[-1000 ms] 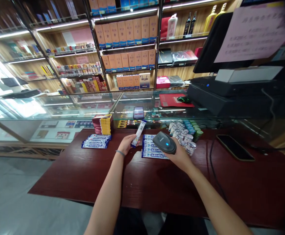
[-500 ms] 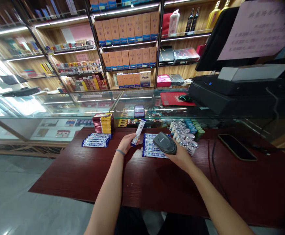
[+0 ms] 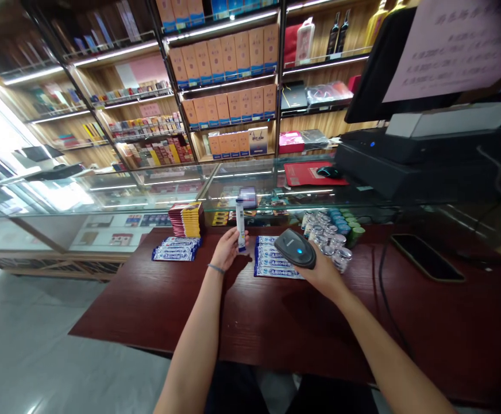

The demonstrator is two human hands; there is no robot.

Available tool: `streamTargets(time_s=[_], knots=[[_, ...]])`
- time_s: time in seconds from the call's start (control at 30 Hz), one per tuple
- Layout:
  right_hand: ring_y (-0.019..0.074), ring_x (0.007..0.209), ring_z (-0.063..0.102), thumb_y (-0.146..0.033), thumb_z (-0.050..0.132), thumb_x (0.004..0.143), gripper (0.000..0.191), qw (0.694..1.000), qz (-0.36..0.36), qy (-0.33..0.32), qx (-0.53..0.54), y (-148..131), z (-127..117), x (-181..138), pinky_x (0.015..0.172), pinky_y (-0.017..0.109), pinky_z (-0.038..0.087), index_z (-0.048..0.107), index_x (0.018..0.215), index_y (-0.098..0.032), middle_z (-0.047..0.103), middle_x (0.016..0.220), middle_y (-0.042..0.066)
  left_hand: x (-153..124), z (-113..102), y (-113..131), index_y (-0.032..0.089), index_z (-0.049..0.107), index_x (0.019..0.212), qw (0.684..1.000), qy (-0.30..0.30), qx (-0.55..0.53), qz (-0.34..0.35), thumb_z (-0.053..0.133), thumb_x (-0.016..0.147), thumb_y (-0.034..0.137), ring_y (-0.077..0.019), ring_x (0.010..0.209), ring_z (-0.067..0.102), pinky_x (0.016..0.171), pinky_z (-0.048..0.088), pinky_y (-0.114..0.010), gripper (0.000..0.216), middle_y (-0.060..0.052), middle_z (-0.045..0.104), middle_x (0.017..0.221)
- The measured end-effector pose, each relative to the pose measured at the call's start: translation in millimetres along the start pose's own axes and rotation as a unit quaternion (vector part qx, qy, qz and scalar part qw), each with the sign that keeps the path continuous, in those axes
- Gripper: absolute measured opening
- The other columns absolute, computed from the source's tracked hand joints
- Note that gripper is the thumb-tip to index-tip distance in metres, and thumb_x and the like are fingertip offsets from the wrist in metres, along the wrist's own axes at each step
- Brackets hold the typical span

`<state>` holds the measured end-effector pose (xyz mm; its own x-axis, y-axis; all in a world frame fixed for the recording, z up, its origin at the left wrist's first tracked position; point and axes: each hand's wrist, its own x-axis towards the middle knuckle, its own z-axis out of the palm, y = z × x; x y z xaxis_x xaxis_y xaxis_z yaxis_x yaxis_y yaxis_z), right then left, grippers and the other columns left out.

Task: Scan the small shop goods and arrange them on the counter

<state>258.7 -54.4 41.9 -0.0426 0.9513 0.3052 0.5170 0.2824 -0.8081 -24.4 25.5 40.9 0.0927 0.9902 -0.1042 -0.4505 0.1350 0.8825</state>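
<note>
My left hand [image 3: 228, 248] is closed on a slim blue-and-white snack packet [image 3: 241, 225], held upright above the table with its pale, barcoded side towards me. In my right hand [image 3: 323, 275] is a dark grey barcode scanner [image 3: 295, 248], and a blue light glows on its top. The scanner hangs over a row of matching blue-and-white packets [image 3: 272, 265], hiding their right part. Further left lies another pile of such packets [image 3: 176, 249], just in front of a stack of red and yellow packs [image 3: 185, 219].
Several small cans [image 3: 330, 241] stand behind my right hand. A phone [image 3: 426, 257] and a black cable [image 3: 382, 282] lie on the right of the dark red table [image 3: 160, 305]. Behind is a glass counter [image 3: 168, 187] with a mouse [image 3: 328, 172] and a monitor [image 3: 375, 75].
My left hand has turned the packet from a slant to nearly upright. A blue light now shows on the scanner, which was unlit before. The whole view has shifted slightly.
</note>
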Motion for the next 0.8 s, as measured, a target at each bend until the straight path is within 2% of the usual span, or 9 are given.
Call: streamTargets(time_s=[0.17, 0.23, 0.33, 0.47, 0.57, 0.67, 0.8], knots=[[0.0310, 0.096, 0.073, -0.040, 0.074, 0.075, 0.050, 1.000, -0.011, 0.014, 0.007, 10.4, -0.1, 4.3, 0.083, 0.040, 0.055, 0.060, 0.121, -0.026, 0.077, 0.102, 0.005, 0.0, -0.3, 17.5, 0.022, 0.059, 0.118, 0.988, 0.092, 0.011, 0.125, 0.076, 0.087, 0.039, -0.0184, 0.103, 0.071, 0.095, 0.059, -0.039, 0.039, -0.007, 0.071, 0.117], [0.0313, 0.097, 0.073, -0.042, 0.074, 0.076, 0.047, 1.000, -0.012, 0.019, 0.009, 12.5, 0.1, 4.7, 0.085, 0.040, 0.055, 0.061, 0.118, -0.026, 0.077, 0.101, 0.005, -2.5, -8.7, 23.3, 0.023, 0.059, 0.120, 0.979, 0.116, 0.038, 0.163, 0.075, 0.085, 0.042, -0.0192, 0.104, 0.071, 0.093, 0.059, -0.038, 0.042, -0.007, 0.071, 0.117], [0.0307, 0.099, 0.072, -0.044, 0.073, 0.079, 0.043, 0.999, -0.021, 0.026, 0.006, 12.4, 0.7, 3.5, 0.087, 0.040, 0.055, 0.061, 0.115, -0.026, 0.077, 0.102, 0.006, -11.7, -32.8, 29.4, 0.020, 0.062, 0.118, 0.953, 0.148, 0.141, 0.223, 0.077, 0.082, 0.042, -0.0205, 0.105, 0.071, 0.093, 0.057, -0.036, 0.044, -0.008, 0.072, 0.115], [0.0304, 0.098, 0.072, -0.046, 0.073, 0.079, 0.043, 0.999, -0.021, 0.037, 0.005, 14.2, 1.6, 3.3, 0.086, 0.040, 0.055, 0.062, 0.115, -0.025, 0.076, 0.105, 0.007, -34.5, -81.7, 38.9, 0.020, 0.066, 0.115, 0.885, 0.173, 0.322, 0.290, 0.075, 0.082, 0.035, -0.0224, 0.108, 0.070, 0.100, 0.054, -0.038, 0.037, -0.009, 0.072, 0.115], [0.0313, 0.101, 0.072, -0.046, 0.073, 0.078, 0.046, 0.999, -0.020, 0.040, 0.012, 17.9, 2.9, 5.1, 0.088, 0.041, 0.055, 0.062, 0.117, -0.024, 0.076, 0.109, 0.009, -56.0, -120.6, 52.2, 0.022, 0.068, 0.116, 0.798, 0.175, 0.480, 0.320, 0.070, 0.088, 0.031, -0.0251, 0.115, 0.066, 0.106, 0.050, -0.042, 0.029, -0.010, 0.072, 0.119], [0.0327, 0.099, 0.073, -0.048, 0.074, 0.075, 0.050, 0.999, -0.020, 0.040, 0.012, 15.3, 5.4, 4.0, 0.086, 0.041, 0.056, 0.063, 0.117, -0.023, 0.077, 0.108, 0.010, -74.9, -153.8, 67.4, 0.024, 0.069, 0.118, 0.720, 0.147, 0.596, 0.322, 0.063, 0.093, 0.028, -0.0269, 0.119, 0.064, 0.109, 0.047, -0.044, 0.026, -0.010, 0.072, 0.121], [0.0322, 0.097, 0.074, -0.046, 0.072, 0.075, 0.052, 0.999, -0.009, 0.040, -0.005, 0.5, 11.3, -4.7, 0.079, 0.038, 0.056, 0.063, 0.122, -0.025, 0.078, 0.103, 0.008, -89.1, -186.9, 79.5, 0.025, 0.069, 0.120, 0.670, 0.125, 0.668, 0.300, 0.055, 0.095, 0.023, -0.0271, 0.121, 0.063, 0.109, 0.047, -0.043, 0.028, -0.010, 0.070, 0.126]])
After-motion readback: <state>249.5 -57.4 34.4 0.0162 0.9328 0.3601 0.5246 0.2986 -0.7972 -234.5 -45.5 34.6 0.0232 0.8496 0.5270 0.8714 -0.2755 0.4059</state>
